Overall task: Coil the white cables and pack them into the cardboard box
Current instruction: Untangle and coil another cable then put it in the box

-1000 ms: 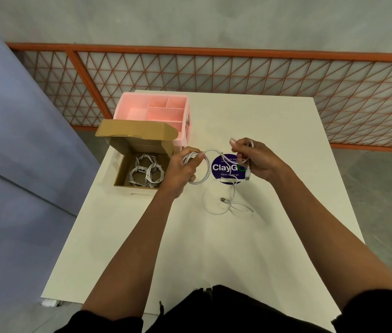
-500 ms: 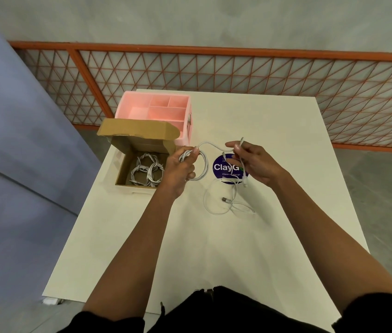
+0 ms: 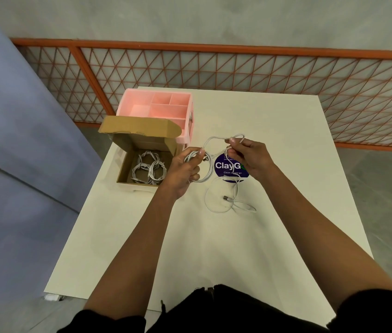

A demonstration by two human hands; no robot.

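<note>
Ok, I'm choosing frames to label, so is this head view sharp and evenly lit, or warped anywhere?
Head view: light soft and even, no glare on the table; faint shadow beneath the loose cable; wide-angle lens stretches the forearms toward the lower edge; coiled cables in the cardboard box look slightly soft.

White cable (image 3: pixel 210 140): span between my left grip (image 3: pixel 185 169) and right grip (image 3: pixel 250 157) now arched higher; small loop risen just above the right.

White table (image 3: pixel 274 236) across mid-frame, seen from above. Toward its upper left, open cardboard box (image 3: pixel 125 163), flap raised. Just behind, touching it, pink organizer (image 3: pixel 123 103) with several compartments. Right of the box, round purple sticker (image 3: pixel 224 165) reading "ClayGo". Below the sticker, slack loops and plug of a white cable (image 3: pixel 226 198), flat on the tabletop.
</note>
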